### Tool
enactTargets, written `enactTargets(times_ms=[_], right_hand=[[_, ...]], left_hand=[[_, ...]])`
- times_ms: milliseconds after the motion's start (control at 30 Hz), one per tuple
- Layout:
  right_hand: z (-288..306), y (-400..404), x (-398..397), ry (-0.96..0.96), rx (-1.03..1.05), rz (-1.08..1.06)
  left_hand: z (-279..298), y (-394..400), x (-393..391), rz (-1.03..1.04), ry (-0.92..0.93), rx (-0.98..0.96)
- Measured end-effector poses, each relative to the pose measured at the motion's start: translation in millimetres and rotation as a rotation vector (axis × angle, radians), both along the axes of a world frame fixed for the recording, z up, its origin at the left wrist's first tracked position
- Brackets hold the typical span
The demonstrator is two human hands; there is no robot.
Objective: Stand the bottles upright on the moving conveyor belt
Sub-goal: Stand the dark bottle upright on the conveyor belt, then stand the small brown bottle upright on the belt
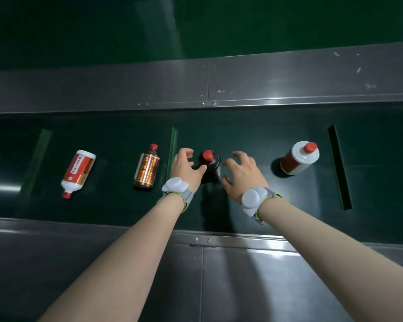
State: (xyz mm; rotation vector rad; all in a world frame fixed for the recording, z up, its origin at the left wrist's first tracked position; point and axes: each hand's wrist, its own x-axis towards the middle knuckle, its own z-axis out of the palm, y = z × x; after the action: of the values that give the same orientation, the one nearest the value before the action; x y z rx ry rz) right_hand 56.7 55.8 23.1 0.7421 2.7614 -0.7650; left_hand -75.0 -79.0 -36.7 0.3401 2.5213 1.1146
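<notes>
The green conveyor belt [254, 135] carries four bottles. The left hand [187, 167] and right hand [242, 174] are both open, fingers spread, one on each side of a dark bottle [210, 165] standing up. The left thumb touches it. A white bottle [299, 158] stands right of the right hand. A white-and-red bottle [78, 173] and a brown bottle [147, 169] lie flat, left of the left hand.

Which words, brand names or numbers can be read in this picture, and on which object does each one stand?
No text can be read here.
White bottle lying on the belt: red label with printing, too small and blurred to read.
Brown bottle lying on the belt: patterned label with printing, too blurred to read.
Dark upright bottle between the hands: no label visible.
White upright bottle: red label, no print legible.
Wrist devices: no markings visible.
</notes>
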Motion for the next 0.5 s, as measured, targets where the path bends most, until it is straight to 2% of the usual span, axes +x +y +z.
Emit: enactTargets(times_ms=[167, 300, 500], right_hand=[[23, -45, -39, 0.123, 0.007, -0.026], [28, -82, -64, 0.215, 0.018, -0.025], [-6, -159, -124, 0.165, -0.087, -0.008]], left_hand=[[16, -43, -48, -0.036, 0.097, -0.03], [15, -77, -81, -0.032, 0.131, -0.149], [-25, -135, -146, -0.005, 0.027, -0.398]])
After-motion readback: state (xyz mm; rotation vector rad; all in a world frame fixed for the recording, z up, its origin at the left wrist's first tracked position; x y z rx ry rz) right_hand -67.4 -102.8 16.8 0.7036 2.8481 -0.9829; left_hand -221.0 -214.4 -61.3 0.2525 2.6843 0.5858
